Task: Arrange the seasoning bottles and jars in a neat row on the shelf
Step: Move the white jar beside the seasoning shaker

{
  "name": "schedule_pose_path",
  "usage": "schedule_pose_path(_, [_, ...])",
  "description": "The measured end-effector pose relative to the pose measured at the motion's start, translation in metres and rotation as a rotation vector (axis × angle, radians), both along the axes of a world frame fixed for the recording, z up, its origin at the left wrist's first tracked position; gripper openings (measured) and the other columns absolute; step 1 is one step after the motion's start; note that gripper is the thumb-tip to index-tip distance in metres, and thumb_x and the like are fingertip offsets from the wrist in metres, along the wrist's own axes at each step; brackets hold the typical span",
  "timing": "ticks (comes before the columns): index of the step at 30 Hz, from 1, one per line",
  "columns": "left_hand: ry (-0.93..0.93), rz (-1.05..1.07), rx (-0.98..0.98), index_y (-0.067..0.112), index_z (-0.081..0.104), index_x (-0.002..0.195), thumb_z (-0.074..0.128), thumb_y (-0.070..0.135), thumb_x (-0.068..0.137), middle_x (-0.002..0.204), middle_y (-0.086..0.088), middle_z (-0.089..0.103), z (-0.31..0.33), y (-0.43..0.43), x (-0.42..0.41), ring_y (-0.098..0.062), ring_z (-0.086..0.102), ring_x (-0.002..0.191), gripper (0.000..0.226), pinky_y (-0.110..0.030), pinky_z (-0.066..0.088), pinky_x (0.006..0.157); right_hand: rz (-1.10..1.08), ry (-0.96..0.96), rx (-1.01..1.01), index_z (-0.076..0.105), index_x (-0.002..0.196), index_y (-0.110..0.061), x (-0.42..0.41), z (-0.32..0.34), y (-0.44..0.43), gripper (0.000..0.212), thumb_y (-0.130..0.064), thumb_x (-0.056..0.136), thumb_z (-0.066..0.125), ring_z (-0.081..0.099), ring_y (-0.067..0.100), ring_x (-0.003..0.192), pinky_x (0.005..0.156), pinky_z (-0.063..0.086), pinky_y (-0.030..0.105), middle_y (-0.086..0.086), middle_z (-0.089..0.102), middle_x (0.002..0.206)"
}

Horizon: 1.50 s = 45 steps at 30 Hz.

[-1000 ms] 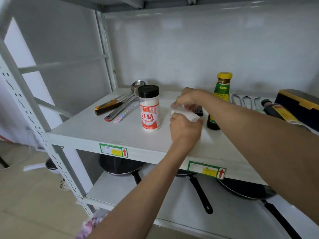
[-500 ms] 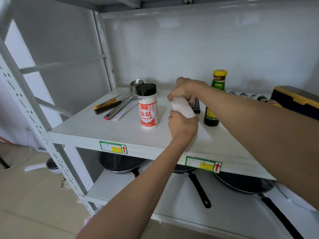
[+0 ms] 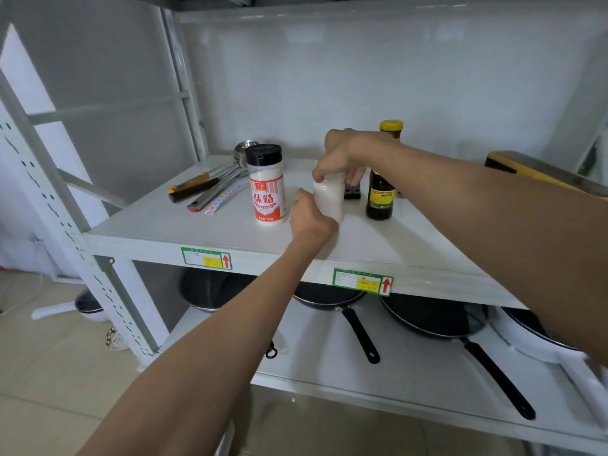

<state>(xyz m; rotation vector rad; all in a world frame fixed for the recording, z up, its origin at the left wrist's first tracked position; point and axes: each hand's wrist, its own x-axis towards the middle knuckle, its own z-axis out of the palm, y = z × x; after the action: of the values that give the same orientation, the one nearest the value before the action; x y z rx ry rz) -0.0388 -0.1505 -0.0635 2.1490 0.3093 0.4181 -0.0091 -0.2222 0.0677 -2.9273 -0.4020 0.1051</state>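
Both your hands grip a white jar [image 3: 327,200] on the shelf [image 3: 171,225]: left hand [image 3: 311,220] low, right hand [image 3: 342,156] on top. It stands between the red-labelled shaker [image 3: 266,185] and dark bottle [image 3: 381,192]; the row looks partly formed.

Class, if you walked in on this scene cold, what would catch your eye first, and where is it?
Two hands, left hand low and right hand on top, grip a white jar mid-shelf. It stands between a red-labelled seasoning jar and a dark sauce bottle. Black pans sit on the shelf below.
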Motion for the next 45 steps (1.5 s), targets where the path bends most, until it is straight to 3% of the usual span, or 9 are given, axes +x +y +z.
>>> schedule_pose_path(5, [0.026, -0.037, 0.001, 0.003, 0.041, 0.124, 0.090, 0.019, 0.064, 0.127, -0.014, 0.053, 0.004, 0.002, 0.002, -0.031, 0.054, 0.117, 0.080, -0.037, 0.046, 0.093, 0.145, 0.004, -0.013, 0.059, 0.126, -0.028, 0.001, 0.015, -0.002, 0.051, -0.022, 0.076, 0.070, 0.061, 0.027, 0.103, 0.082, 0.055, 0.032, -0.002, 0.056, 0.119])
schedule_pose_path(8, [-0.008, -0.009, -0.013, 0.005, 0.042, 0.126, 0.091, 0.037, 0.059, 0.129, -0.010, 0.048, 0.005, 0.001, 0.002, -0.027, 0.052, 0.115, 0.088, -0.036, 0.045, 0.094, 0.204, -0.004, -0.049, 0.067, 0.121, -0.027, 0.002, 0.022, -0.006, 0.040, -0.014, 0.083, 0.070, 0.062, 0.024, 0.099, 0.079, 0.051, 0.028, -0.004, 0.059, 0.112])
schedule_pose_path(13, [-0.050, -0.024, -0.055, 0.008, 0.045, 0.122, 0.091, 0.041, 0.058, 0.124, -0.010, 0.054, -0.001, 0.003, 0.006, -0.025, 0.056, 0.110, 0.086, -0.034, 0.048, 0.088, 0.140, -0.101, -0.030, 0.072, 0.098, -0.021, 0.013, 0.016, -0.006, 0.037, -0.042, 0.069, 0.080, 0.065, 0.023, 0.097, 0.092, 0.053, 0.041, 0.000, 0.067, 0.104])
schedule_pose_path(17, [-0.064, -0.064, -0.097, 0.008, 0.042, 0.120, 0.092, 0.035, 0.059, 0.116, -0.007, 0.057, 0.001, 0.007, 0.005, -0.024, 0.058, 0.107, 0.084, -0.030, 0.045, 0.081, 0.081, -0.142, 0.020, 0.049, 0.070, -0.017, 0.019, 0.009, -0.004, 0.050, -0.055, 0.065, 0.080, 0.063, 0.026, 0.078, 0.077, 0.052, 0.036, 0.002, 0.051, 0.080])
schedule_pose_path(22, [-0.044, -0.113, -0.070, 0.008, 0.045, 0.122, 0.090, 0.031, 0.064, 0.117, -0.007, 0.060, 0.002, 0.010, 0.006, -0.019, 0.057, 0.097, 0.076, -0.028, 0.044, 0.079, 0.065, -0.154, -0.026, 0.046, 0.094, -0.011, 0.010, 0.014, -0.002, 0.060, -0.059, 0.072, 0.075, 0.065, 0.027, 0.072, 0.070, 0.049, 0.033, 0.006, 0.049, 0.098])
schedule_pose_path(31, [0.024, -0.226, 0.035, 0.008, 0.050, 0.129, 0.082, 0.022, 0.076, 0.125, -0.011, 0.061, 0.010, 0.021, 0.010, -0.028, 0.059, 0.113, 0.063, -0.031, 0.046, 0.090, 0.122, -0.137, -0.090, 0.052, 0.081, -0.014, 0.007, 0.012, -0.002, 0.044, -0.045, 0.068, 0.082, 0.066, 0.027, 0.084, 0.084, 0.055, 0.040, 0.002, 0.056, 0.091])
schedule_pose_path(34, [0.024, -0.251, 0.058, 0.008, 0.048, 0.133, 0.079, 0.019, 0.080, 0.129, -0.011, 0.060, 0.008, 0.024, 0.011, -0.029, 0.057, 0.118, 0.062, -0.034, 0.044, 0.095, 0.096, -0.159, -0.032, 0.044, 0.068, -0.015, 0.008, 0.008, -0.004, 0.049, -0.047, 0.069, 0.081, 0.062, 0.026, 0.071, 0.074, 0.053, 0.035, 0.001, 0.047, 0.079])
schedule_pose_path(39, [0.014, -0.262, 0.084, 0.008, 0.043, 0.133, 0.074, 0.015, 0.084, 0.132, -0.011, 0.057, 0.001, 0.025, 0.013, -0.030, 0.055, 0.121, 0.058, -0.036, 0.043, 0.098, 0.099, -0.219, 0.032, 0.044, 0.096, -0.014, 0.005, 0.002, -0.007, 0.056, -0.047, 0.071, 0.081, 0.059, 0.027, 0.082, 0.063, 0.045, 0.031, 0.005, 0.041, 0.104])
schedule_pose_path(45, [0.082, -0.351, 0.117, 0.009, 0.036, 0.140, 0.066, 0.011, 0.090, 0.138, -0.012, 0.053, 0.008, 0.028, 0.015, -0.030, 0.050, 0.127, 0.059, -0.042, 0.038, 0.110, 0.086, -0.222, 0.067, 0.045, 0.099, -0.012, 0.004, 0.002, -0.007, 0.056, -0.044, 0.072, 0.082, 0.057, 0.027, 0.078, 0.051, 0.041, 0.028, 0.007, 0.038, 0.107])
